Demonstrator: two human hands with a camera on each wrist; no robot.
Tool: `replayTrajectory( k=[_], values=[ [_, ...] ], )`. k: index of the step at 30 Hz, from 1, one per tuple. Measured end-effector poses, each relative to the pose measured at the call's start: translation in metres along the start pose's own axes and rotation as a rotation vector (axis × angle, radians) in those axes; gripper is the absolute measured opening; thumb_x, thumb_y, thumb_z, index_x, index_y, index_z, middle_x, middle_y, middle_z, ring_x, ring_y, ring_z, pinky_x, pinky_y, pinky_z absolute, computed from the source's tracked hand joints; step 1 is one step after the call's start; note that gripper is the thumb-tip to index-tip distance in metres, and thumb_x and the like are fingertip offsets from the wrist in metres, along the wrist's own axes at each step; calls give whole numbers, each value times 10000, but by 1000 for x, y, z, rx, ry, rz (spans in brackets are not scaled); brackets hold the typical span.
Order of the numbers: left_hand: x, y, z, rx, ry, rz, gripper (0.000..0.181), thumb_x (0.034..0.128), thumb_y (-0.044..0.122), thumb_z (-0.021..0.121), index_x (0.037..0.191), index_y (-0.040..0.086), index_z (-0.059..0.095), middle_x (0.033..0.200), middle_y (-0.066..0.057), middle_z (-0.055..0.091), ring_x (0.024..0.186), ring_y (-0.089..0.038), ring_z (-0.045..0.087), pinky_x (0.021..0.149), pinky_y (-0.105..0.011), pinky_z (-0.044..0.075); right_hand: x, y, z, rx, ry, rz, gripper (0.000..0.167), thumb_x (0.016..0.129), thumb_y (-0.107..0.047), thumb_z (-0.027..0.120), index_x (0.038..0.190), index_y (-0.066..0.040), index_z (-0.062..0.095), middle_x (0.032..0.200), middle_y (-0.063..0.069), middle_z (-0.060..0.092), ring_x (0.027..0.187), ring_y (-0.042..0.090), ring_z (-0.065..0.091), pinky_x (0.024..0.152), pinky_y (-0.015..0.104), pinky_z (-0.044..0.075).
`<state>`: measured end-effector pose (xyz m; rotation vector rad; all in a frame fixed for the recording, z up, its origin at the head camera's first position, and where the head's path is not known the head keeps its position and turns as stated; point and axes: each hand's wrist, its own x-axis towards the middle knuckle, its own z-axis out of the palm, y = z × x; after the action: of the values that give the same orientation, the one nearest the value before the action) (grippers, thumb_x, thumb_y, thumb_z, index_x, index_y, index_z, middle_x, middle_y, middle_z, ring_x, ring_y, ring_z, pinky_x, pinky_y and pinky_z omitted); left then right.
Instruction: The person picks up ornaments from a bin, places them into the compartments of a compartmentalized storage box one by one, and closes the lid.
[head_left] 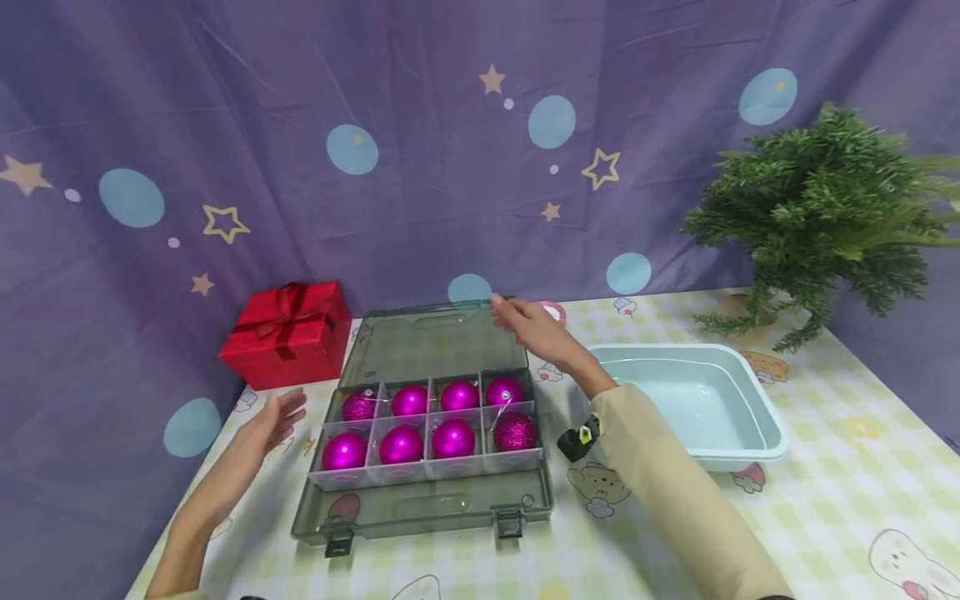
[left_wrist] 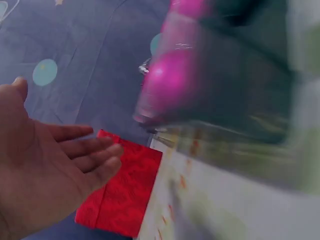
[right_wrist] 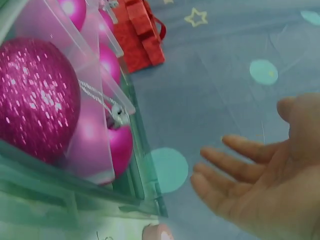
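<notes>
Between my hands lies a translucent grey-green plastic case (head_left: 420,346), its lid folded back. Two rows of compartments in it hold several magenta Christmas baubles (head_left: 401,444), some smooth, some glittery (right_wrist: 37,100). My left hand (head_left: 264,429) hovers left of the case with fingers extended, touching nothing; the left wrist view shows its palm (left_wrist: 45,170) bare. Near the lid's back right corner is my right hand (head_left: 542,332), its fingers loosely extended. In the right wrist view that hand (right_wrist: 265,175) is apart from the case and holds nothing.
A red gift box (head_left: 288,333) with a ribbon stands at the back left. Right of the case sits a pale blue plastic basin (head_left: 738,400). A small artificial Christmas tree (head_left: 817,208) rises at the back right. A purple curtain (head_left: 450,217) hangs behind the checked tablecloth (head_left: 825,517).
</notes>
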<state>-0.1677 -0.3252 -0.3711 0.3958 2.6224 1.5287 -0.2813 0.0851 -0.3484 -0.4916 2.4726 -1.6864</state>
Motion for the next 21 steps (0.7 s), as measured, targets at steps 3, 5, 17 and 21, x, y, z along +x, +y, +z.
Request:
replayTrajectory(
  k=[3, 5, 17, 21],
  values=[
    [25, 7, -10, -96, -78, -96, 878, 1097, 571, 31, 1585, -158, 79, 1625, -388, 135, 1522, -443, 168, 1180, -191, 300, 3, 5, -6, 81, 14, 100, 731, 1111, -536, 329, 1527, 54, 440, 1487, 253, 511, 1402, 390, 454, 1122, 543, 444],
    [40, 9, -13, -167, -116, -138, 960, 1054, 651, 9, 1587, -148, -3, 1641, -381, 43, 1513, -514, 34, 1270, -373, 175, 6, 9, -9, 122, 15, 157, 785, 1104, -566, 298, 1577, 59, 343, 1558, 263, 422, 1451, 404, 382, 1158, 573, 389],
    [96, 2, -5, -234, -151, -247, 1074, 989, 747, -8, 1561, -160, -74, 1636, -376, -90, 1521, -484, -91, 1238, -593, -69, 21, 35, -12, 359, 31, 289, 644, 1093, -613, 228, 656, -163, 377, 629, -43, 290, 664, 157, 328, 1114, 601, 338],
    [106, 0, -3, -257, -152, -291, 1106, 963, 774, -24, 1556, -155, -104, 1631, -381, -99, 1520, -485, -84, 1249, -569, -56, 26, 41, -11, 393, 16, 323, 643, 1088, -612, 192, 691, -138, 369, 739, 33, 371, 730, 185, 388, 1138, 562, 333]
  ],
)
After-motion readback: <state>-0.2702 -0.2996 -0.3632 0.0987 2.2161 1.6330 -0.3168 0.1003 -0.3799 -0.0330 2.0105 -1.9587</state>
